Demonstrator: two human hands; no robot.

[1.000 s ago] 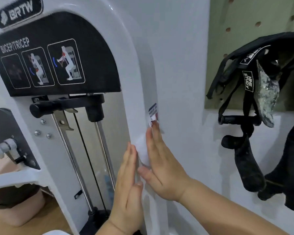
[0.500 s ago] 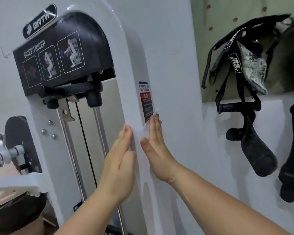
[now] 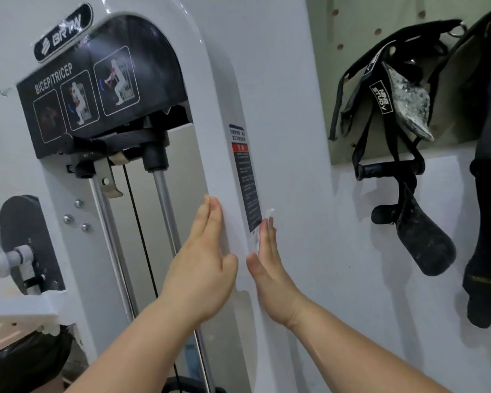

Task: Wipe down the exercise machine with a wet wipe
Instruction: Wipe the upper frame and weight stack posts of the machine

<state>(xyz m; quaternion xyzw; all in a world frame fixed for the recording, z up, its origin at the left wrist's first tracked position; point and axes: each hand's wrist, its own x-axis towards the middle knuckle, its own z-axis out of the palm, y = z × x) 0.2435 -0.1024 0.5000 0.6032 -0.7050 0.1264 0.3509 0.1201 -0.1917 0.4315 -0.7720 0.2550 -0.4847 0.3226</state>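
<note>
The white exercise machine (image 3: pixel 224 109) has a black BICEP/TRICEP placard (image 3: pixel 97 86) on top and a tall upright on its right. My right hand (image 3: pixel 270 270) lies flat on the outer face of that upright, pressing a thin white wet wipe (image 3: pixel 270 213) against it. The wipe peeks out above my fingertips, beside the lower end of a dark warning label (image 3: pixel 245 177). Flat on the upright's inner edge, at about the same height, my left hand (image 3: pixel 201 265) holds nothing.
Chrome guide rods (image 3: pixel 165 211) and a thin cable run down inside the frame, left of my left hand. On the right, black straps (image 3: pixel 380 95), a grip handle (image 3: pixel 389 167) and dark pads hang from a green pegboard (image 3: pixel 352 24). A dark pad (image 3: pixel 17 364) sits bottom left.
Both hands have slid up the upright, the right one carrying the wipe to the bottom of the warning label. My view has lifted, so the whole label shows.
</note>
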